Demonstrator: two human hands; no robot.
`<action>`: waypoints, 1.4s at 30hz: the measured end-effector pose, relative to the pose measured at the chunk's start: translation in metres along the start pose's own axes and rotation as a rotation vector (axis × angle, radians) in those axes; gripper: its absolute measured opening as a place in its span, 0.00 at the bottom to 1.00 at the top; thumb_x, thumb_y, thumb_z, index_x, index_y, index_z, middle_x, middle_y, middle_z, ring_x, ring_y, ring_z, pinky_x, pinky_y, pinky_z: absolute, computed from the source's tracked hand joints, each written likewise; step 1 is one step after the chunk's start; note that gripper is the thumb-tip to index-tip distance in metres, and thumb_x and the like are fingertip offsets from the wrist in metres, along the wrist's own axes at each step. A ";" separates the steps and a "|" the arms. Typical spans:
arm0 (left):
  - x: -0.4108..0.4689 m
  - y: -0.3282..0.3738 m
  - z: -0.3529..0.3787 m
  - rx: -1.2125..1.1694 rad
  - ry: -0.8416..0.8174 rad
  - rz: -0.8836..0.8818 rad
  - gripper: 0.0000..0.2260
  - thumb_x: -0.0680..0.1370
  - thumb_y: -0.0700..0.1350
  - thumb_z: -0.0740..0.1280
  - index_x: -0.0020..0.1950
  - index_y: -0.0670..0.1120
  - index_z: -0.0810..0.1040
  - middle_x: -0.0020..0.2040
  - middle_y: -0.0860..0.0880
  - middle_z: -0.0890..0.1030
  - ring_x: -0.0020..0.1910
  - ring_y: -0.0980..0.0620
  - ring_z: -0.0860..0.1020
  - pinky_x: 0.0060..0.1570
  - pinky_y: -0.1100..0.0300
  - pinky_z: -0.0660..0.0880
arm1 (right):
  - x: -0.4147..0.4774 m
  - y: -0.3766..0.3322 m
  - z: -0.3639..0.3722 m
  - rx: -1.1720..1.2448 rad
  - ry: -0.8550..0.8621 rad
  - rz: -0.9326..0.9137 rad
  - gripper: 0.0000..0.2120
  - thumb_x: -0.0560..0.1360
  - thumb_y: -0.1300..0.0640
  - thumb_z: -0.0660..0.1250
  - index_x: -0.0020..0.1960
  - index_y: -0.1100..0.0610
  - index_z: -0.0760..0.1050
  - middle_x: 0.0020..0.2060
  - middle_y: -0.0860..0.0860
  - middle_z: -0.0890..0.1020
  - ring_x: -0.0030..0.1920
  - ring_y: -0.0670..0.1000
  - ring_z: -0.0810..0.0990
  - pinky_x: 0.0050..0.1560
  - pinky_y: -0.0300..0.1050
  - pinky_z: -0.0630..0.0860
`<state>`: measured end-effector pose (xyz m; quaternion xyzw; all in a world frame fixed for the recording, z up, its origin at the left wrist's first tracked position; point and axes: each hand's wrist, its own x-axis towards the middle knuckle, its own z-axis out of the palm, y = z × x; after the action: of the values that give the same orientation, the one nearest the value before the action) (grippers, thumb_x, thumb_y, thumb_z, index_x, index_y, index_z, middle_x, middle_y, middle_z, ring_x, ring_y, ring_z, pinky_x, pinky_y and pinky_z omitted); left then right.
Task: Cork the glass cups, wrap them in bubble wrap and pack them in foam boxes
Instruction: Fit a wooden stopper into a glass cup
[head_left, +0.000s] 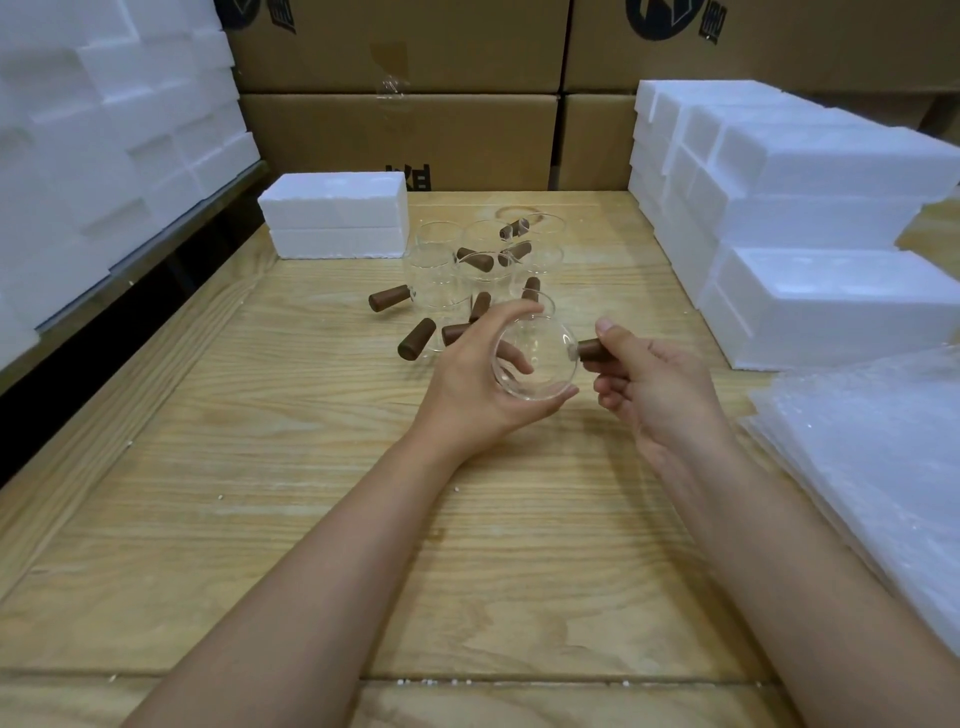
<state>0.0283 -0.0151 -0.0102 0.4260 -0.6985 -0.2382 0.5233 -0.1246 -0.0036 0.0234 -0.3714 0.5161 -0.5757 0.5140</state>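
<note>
The left hand (467, 379) curls its fingers and thumb round a clear glass cup (535, 358), held tilted above the middle of the surface (311, 519). The right hand (654, 384) pinches a brown cork (592, 351) between thumb and fingers, and the cork's free end points at the cup's right side; whether it touches the glass cannot be told. Both forearms reach in from the near edge, bare and slightly converging.

The surface is pale wood with a strong grain and small white crumbs near its near edge. Behind the hands, toward the far edge, stand more glass cups (441, 260) in a close group, with loose corks (388, 298) lying on and around them. A closed foam box (332, 215) sits at the far left corner. Stacked foam boxes (805, 208) line the right edge, and bubble wrap (872, 467) sheets lie piled at the near right. Cardboard cartons (405, 135) form a wall beyond the far edge, and more white foam (104, 130) is piled past the left edge. The near half of the surface lies bare under the arms.
</note>
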 end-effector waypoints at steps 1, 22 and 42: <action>0.000 0.000 0.000 0.011 0.000 0.001 0.31 0.64 0.49 0.79 0.64 0.52 0.73 0.56 0.59 0.76 0.40 0.53 0.78 0.42 0.46 0.80 | -0.001 0.002 0.001 -0.067 0.023 -0.050 0.10 0.75 0.51 0.69 0.40 0.57 0.76 0.32 0.47 0.84 0.33 0.46 0.76 0.32 0.37 0.73; -0.002 0.002 0.005 0.187 -0.125 0.055 0.31 0.62 0.41 0.80 0.62 0.43 0.73 0.48 0.61 0.71 0.43 0.71 0.71 0.43 0.74 0.65 | -0.011 0.012 0.018 -0.573 -0.049 -0.182 0.34 0.54 0.31 0.71 0.53 0.44 0.64 0.49 0.43 0.60 0.61 0.51 0.68 0.60 0.47 0.71; 0.005 0.000 0.006 -0.171 0.067 -0.038 0.24 0.62 0.52 0.77 0.55 0.53 0.75 0.49 0.52 0.76 0.36 0.38 0.72 0.27 0.64 0.67 | -0.006 -0.014 -0.006 -0.529 -0.454 -0.464 0.14 0.74 0.57 0.68 0.59 0.47 0.74 0.48 0.46 0.67 0.42 0.29 0.73 0.48 0.25 0.68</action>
<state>0.0227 -0.0198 -0.0095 0.4008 -0.6494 -0.2924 0.5763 -0.1317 0.0022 0.0363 -0.7146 0.4224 -0.4273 0.3583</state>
